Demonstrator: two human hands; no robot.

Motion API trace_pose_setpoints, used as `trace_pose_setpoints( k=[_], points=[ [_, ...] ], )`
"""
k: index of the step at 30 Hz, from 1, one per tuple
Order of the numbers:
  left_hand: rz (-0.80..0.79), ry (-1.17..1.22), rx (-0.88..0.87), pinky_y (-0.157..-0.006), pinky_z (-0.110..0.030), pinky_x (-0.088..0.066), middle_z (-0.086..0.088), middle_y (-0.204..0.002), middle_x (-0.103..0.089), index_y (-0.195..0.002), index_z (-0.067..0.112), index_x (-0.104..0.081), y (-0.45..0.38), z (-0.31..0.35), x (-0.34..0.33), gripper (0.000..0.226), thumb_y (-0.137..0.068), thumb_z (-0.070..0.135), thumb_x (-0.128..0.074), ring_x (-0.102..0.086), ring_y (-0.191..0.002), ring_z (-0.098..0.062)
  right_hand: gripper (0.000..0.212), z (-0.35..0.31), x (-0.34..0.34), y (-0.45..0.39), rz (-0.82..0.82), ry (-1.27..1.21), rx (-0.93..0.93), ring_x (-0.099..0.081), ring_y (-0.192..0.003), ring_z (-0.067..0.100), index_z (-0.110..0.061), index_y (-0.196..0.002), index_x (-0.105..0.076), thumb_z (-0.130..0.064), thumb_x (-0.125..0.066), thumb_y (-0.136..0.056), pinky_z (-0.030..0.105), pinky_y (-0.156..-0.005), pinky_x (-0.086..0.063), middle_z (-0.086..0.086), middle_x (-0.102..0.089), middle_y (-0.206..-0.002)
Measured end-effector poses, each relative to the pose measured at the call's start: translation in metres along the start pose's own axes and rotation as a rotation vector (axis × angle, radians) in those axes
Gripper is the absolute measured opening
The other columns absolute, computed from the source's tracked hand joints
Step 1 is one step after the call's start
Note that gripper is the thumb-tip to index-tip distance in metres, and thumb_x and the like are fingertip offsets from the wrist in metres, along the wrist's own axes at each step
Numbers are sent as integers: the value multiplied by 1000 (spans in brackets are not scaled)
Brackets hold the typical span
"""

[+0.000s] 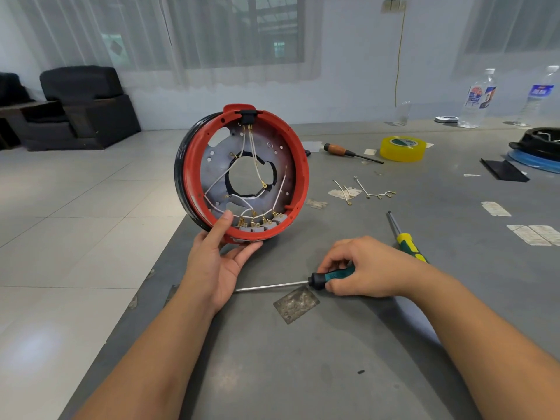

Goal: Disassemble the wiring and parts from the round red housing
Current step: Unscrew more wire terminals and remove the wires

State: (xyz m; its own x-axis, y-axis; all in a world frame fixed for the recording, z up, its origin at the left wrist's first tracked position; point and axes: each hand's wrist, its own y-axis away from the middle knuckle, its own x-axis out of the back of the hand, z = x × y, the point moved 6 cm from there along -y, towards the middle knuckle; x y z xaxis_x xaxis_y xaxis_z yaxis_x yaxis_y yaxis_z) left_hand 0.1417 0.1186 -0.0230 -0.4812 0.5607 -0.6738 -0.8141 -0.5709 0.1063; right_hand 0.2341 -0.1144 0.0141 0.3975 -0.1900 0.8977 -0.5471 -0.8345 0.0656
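The bench (333, 359) carries the red housing (298, 165) on edge near its left edge, open face toward us, left hand (218, 259) cupping its lower rim. Right of it, right hand (363, 269) fingers curl round the screwdriver (321, 278), shaft lying flat, tip pointing left below the housing; open bench between.

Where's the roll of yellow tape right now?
In the head view, the yellow tape roll lies flat on the grey table, far right of the red housing, just right of the wooden-handled screwdriver.
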Motion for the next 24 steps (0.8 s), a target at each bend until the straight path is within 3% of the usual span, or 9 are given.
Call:
trace_pose_setpoints(
  k=[6, 11, 16, 19, 24],
  points=[
    [-12, -18, 4, -86, -52, -64, -22, -132, -70, -145, 1, -53, 3, 0, -3, 71, -85, 26, -83, -74, -113, -39, 25, -4, 8, -1, 111, -68, 16, -60, -93, -2, -36, -108, -76, -51, -73, -88, 11, -76, -47, -16, -66, -98],
    [-40, -44, 2, -94, -53, -62, -27, -137, -66, -148, -3, -49, 1, -1, -3, 70, -92, 26, -78, -71, -117, -42, 19, -44, 26, -27, 425, -208, 161, -61, -94, 1, -25, -112, -76, -32, -70, -95, 7, -78, -40, -12, -68, -101],
    [-76, -55, 4, -91, -48, -63, -25, -136, -67, -147, 0, -53, 1, 0, -3, 63, -95, 27, -75, -73, -116, -40, 28, -78, 25, -60, 522, -241, 239, -59, -104, 7, -24, -126, -70, -22, -65, -99, 18, -93, -46, -2, -58, -118],
    [-90, -61, -5, -91, -49, -63, -27, -130, -67, -147, -2, -52, 3, 1, -5, 61, -96, 26, -73, -73, -116, -39, 29, -88, 15, -76, 496, -228, 240, -57, -111, 10, -27, -128, -69, -22, -63, -101, 22, -98, -46, -1, -56, -124],
    [-117, -87, -18, -90, -46, -63, -31, -137, -64, -149, -1, -49, 7, 3, -10, 62, -98, 25, -71, -73, -116, -37, 24, -89, 1, -91, 528, -234, 185, -60, -102, 15, -23, -121, -72, -17, -59, -102, 30, -92, -50, 3, -58, -114]
  ],
)
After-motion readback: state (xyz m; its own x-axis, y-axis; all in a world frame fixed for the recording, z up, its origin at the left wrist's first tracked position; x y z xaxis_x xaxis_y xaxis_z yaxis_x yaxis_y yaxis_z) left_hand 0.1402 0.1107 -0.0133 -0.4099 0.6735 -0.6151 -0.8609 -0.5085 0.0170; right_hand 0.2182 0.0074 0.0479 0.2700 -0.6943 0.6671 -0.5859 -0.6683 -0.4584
